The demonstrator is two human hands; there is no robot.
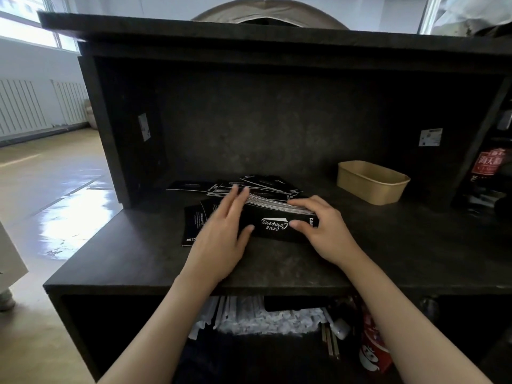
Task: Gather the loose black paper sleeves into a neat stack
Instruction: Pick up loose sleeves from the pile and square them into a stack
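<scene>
your left hand [221, 231] lies flat with straight fingers against the left end of the fanned pile of flat black paper sleeves with white print [273, 214], mid-counter on the dark stone-look counter [388, 253]. your right hand [318, 225] curls over its right end, thumb on top. squeeze both ends inward evenly, then sweep in the strays [194, 228] at left and behind. sleeves: too many to count; one tan paper tub [371, 182] well apart at right.

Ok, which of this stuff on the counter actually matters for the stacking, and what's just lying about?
Job:
- fanned stack of sleeves
- loose sleeves at its left
- scattered sleeves behind
- left hand, right hand

Lying about:
- kraft paper tray
- wrapped straws below
- red can
</scene>
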